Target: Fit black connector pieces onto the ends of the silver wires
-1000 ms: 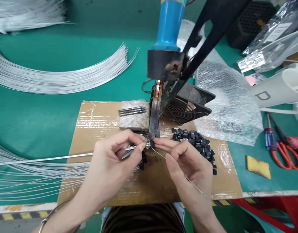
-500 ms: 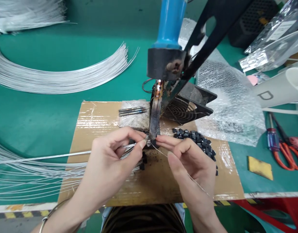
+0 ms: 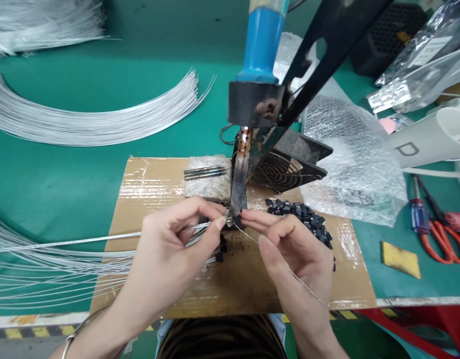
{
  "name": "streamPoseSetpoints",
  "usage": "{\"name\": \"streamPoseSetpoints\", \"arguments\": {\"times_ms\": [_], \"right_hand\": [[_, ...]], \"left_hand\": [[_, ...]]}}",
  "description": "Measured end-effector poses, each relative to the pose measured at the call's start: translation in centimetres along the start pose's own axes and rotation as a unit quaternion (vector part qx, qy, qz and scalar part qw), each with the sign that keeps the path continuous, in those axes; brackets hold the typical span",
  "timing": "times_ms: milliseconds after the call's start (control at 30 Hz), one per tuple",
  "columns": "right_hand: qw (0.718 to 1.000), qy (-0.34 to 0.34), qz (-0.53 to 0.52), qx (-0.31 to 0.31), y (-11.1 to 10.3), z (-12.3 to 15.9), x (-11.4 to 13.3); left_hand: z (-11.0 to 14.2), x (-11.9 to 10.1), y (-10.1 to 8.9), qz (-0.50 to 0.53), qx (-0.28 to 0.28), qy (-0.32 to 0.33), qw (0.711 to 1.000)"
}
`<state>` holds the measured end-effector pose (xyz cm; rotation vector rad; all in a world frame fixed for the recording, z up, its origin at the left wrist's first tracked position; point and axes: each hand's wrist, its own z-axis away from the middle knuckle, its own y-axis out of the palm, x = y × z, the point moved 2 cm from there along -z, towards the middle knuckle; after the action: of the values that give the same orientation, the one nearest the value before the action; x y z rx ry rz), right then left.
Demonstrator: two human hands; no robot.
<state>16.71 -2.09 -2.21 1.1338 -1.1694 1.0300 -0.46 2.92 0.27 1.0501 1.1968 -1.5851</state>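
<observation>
My left hand [image 3: 177, 244] pinches the end of a thin white cable [image 3: 84, 241] between thumb and forefinger, right beside the tip of a soldering iron [image 3: 239, 192]. The iron hangs tip-down, its blue handle [image 3: 260, 45] clamped in a black stand arm. A thin strand of solder wire [image 3: 308, 290] runs through my right hand [image 3: 299, 254], which is closed around it; the strand's end reaches the iron tip. My right fingertips are at a small black piece [image 3: 237, 220] by the tip. The joint itself is too small to make out.
Loose white cables [image 3: 65, 264] spread left over a cardboard sheet [image 3: 140, 184]; a bundle [image 3: 103, 127] lies behind. Around the iron are a fan [image 3: 286, 172], a pile of black connectors [image 3: 305, 217] and bubble wrap [image 3: 353, 164]. Scissors [image 3: 441, 244] and a yellow sponge [image 3: 401, 259] lie right.
The view has shifted very slightly. Both hands keep the same pose at the iron tip, with no clear movement of the cable or solder wire.
</observation>
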Motion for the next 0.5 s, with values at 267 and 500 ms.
{"name": "streamPoseSetpoints", "arguments": {"times_ms": [267, 500], "right_hand": [[1.0, 0.0, 0.003, -0.005, 0.04, -0.06, -0.03], [1.0, -0.008, 0.007, -0.001, 0.03, 0.06, 0.03]], "left_hand": [[-0.1, -0.11, 0.11, -0.004, 0.001, -0.002, 1.0], [-0.02, -0.13, -0.04, -0.012, -0.007, -0.001, 1.0]]}}
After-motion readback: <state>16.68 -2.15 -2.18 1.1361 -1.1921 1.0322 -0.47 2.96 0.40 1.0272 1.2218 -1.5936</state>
